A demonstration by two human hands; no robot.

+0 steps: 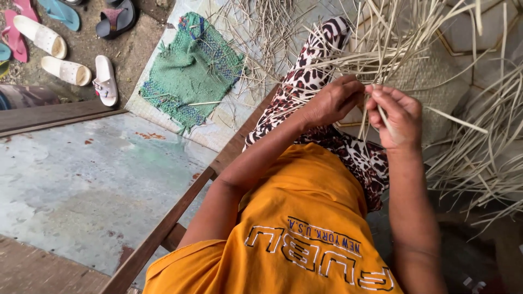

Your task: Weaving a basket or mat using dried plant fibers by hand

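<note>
Orange cotton shirt (pixel 305 218) fills the lower middle of the frame, with a leopard-print cloth (pixel 327 98) draped over the lap above it. Just beyond, both hands meet at upper centre: the left hand (pixel 332 100) is pinched shut around thin pale straw strips (pixel 381 49), and the right hand (pixel 395 117) is clenched on one strip running down through its fingers. Those strips look brittle (a sharp bend could crack one), and a loose pinch might let the weave slacken. Farther off, a green woven mat (pixel 190 71) lies at upper left, with white and pink sandals (pixel 65 54) beyond.
</note>
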